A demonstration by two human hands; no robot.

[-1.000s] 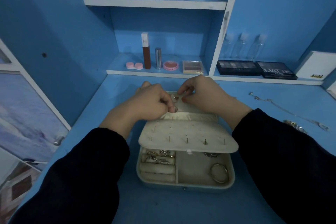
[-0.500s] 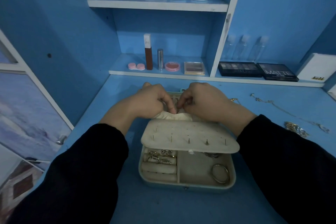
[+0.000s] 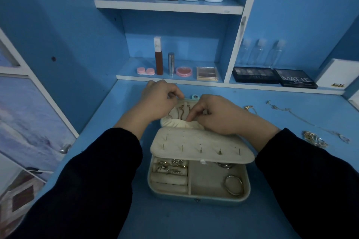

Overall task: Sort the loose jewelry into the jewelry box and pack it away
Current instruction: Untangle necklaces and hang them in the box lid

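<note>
The fingertips (image 3: pixel 191 115) of the right hand (image 3: pixel 215 114) were curled and pinched on the lower end of the chains (image 3: pixel 179 111) hanging inside the opened lid, just above the gathered cream pouch (image 3: pixel 180 123). The left hand (image 3: pixel 161 99) had its fingers curled tight at the lid's upper edge, though whether they nipped a clasp or only the rim was too small to tell. Below both wrists the earring panel (image 3: pixel 202 144) lay folded forward over the jewelry box (image 3: pixel 198 201), whose tray held rings (image 3: pixel 171 166) in the left rolls and a bangle (image 3: pixel 234 184) in the right compartment. On the desk (image 3: pixel 174 219) to the right, well apart from the box, loose necklaces (image 3: pixel 303 120) and a small metal bundle (image 3: pixel 314 138) still waited. The step in hand looked like hanging a necklace in the lid and tucking its tail into the pouch, so sorting seemed partly done. The next move would call for feeding the slack in without snagging neighbouring chains, then reaching right for the remaining pieces.
</note>
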